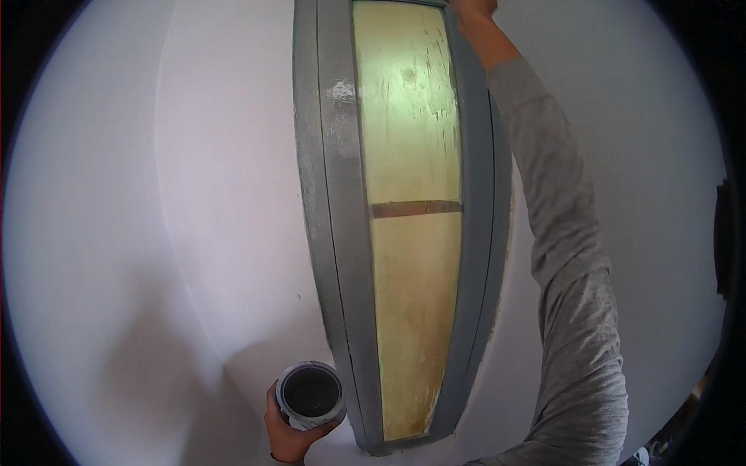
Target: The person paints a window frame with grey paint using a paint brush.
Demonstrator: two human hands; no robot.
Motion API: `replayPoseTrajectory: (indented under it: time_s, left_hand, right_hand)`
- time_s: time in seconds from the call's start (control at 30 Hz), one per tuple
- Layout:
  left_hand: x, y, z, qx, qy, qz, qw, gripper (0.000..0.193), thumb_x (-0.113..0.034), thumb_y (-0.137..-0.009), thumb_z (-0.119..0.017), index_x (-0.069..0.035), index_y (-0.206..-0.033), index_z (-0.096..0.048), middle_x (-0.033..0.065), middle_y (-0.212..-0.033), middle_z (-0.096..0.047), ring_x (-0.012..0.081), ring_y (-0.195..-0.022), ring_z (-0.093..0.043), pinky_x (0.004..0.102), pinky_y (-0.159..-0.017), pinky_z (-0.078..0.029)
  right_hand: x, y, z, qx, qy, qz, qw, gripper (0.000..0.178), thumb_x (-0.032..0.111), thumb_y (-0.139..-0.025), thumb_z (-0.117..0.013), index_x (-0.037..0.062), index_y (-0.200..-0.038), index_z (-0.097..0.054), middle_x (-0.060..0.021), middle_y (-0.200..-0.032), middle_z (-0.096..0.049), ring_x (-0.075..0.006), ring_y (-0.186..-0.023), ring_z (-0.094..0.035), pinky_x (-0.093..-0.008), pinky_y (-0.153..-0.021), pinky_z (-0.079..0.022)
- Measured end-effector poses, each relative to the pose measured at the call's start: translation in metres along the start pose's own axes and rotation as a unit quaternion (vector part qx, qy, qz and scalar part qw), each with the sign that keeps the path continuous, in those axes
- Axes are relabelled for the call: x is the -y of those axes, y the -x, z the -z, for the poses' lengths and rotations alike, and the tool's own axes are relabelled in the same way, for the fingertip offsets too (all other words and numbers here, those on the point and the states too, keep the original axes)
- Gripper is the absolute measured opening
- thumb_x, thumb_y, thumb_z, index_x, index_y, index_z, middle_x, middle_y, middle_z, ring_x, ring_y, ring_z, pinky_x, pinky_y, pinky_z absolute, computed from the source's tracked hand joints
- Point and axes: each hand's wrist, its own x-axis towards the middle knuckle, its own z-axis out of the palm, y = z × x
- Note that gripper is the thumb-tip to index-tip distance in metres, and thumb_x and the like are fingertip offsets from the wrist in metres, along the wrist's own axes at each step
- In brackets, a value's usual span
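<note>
My left hand [286, 436] is wrapped round an open paint can [311, 420] at the lower left of the window. Dark grey paint [311, 390] shows inside the can, and smears of it mark the rim. Up at the top edge of the picture, my right hand [472, 11] reaches to the upper right part of the grey window frame [339, 140]. Its fingers are cut off by the picture's edge, so whatever it may hold is hidden. The frame looks glossy and wet in places. Within it sit two yellowish glass panes [416, 311], streaked with grey near the upper right.
A brownish crossbar [418, 209] divides the panes. White walls [233, 155] stand on both sides of the frame, meeting in a corner at the left. My grey-sleeved right arm [571, 272] crosses the right side. Blurred items [660, 449] lie at the lower right.
</note>
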Motion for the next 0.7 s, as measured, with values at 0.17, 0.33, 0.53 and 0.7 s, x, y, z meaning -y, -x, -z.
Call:
replayPoseTrajectory:
  time_s: [0.17, 0.33, 0.53, 0.7]
  left_hand:
    - [0.011, -0.002, -0.001, -0.011, 0.014, 0.003, 1.000, 0.103, -0.007, -0.048, -0.096, -0.003, -0.137, -0.044, 0.0140, -0.130, -0.060, 0.0274, -0.122, -0.061, 0.0422, -0.107, -0.048]
    - [0.023, 0.003, 0.000, -0.079, 0.020, 0.007, 0.997, 0.102, -0.007, -0.048, -0.096, -0.003, -0.137, -0.045, 0.0132, -0.128, -0.061, 0.0276, -0.121, -0.061, 0.0427, -0.106, -0.049]
    - [0.028, -0.004, 0.006, -0.087, -0.006, 0.007, 0.996, 0.104, -0.009, -0.049, -0.096, -0.003, -0.139, -0.044, 0.0131, -0.128, -0.060, 0.0276, -0.120, -0.061, 0.0425, -0.106, -0.049]
    - [0.025, 0.002, 0.007, -0.108, -0.019, 0.008, 0.994, 0.104, -0.012, -0.049, -0.095, -0.004, -0.138, -0.043, 0.0131, -0.128, -0.060, 0.0278, -0.120, -0.061, 0.0427, -0.105, -0.049]
  right_hand:
    - [-0.026, -0.046, -0.056, 0.007, 0.030, 0.045, 0.999, 0.015, 0.005, -0.093, -0.069, -0.0041, -0.098, -0.058, -0.0168, -0.088, -0.070, -0.0257, -0.073, -0.075, -0.0343, -0.064, -0.063]
    - [-0.031, -0.061, -0.037, -0.049, 0.188, 0.017, 0.981, 0.012, 0.006, -0.092, -0.070, 0.0003, -0.095, -0.059, -0.0149, -0.088, -0.070, -0.0220, -0.074, -0.074, -0.0334, -0.065, -0.061]
    - [-0.005, -0.082, 0.040, -0.062, 0.460, 0.238, 0.853, 0.015, 0.011, -0.087, -0.072, -0.0013, -0.093, -0.065, -0.0174, -0.092, -0.070, -0.0314, -0.084, -0.070, -0.0444, -0.077, -0.056]
    - [-0.005, -0.044, -0.044, 0.133, 0.369, 0.263, 0.881, 0.020, 0.011, -0.084, -0.068, -0.0065, -0.093, -0.068, -0.0246, -0.088, -0.070, -0.0406, -0.081, -0.069, -0.0467, -0.075, -0.055]
